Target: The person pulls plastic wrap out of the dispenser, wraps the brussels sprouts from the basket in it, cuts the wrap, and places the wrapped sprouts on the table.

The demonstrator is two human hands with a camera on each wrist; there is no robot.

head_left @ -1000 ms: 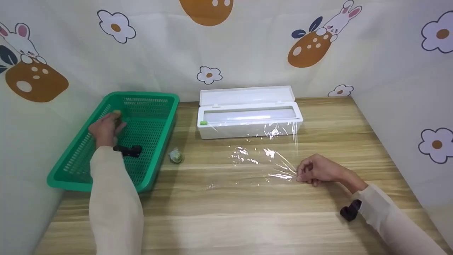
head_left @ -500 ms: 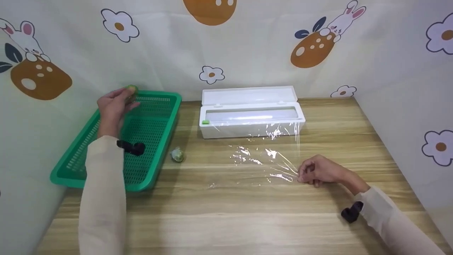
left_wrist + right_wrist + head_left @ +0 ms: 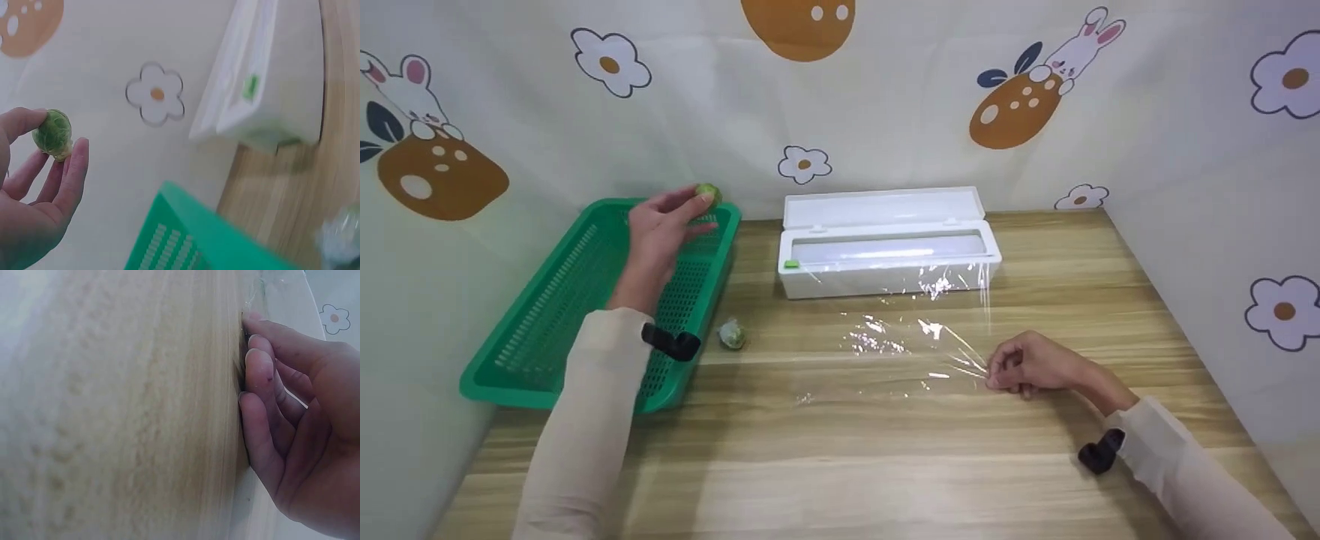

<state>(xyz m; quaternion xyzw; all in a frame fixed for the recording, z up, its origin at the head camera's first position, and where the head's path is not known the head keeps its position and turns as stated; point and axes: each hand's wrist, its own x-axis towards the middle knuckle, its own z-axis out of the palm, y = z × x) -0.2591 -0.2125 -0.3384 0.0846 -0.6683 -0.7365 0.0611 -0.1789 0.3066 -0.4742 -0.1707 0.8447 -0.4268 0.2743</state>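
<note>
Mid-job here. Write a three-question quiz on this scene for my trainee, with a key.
1. True or false: the right hand pinches the clear film.

2. What does the left hand hold?
A) a knife
B) a Brussels sprout
C) a spoon

3. Fill in: the lid of the white box is ____.

Key: 1 true; 2 B; 3 open.

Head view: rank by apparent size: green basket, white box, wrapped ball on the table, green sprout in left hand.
1. Green basket
2. White box
3. Wrapped ball and green sprout: unranked; they look alike, and the left hand partly covers the sprout.
</note>
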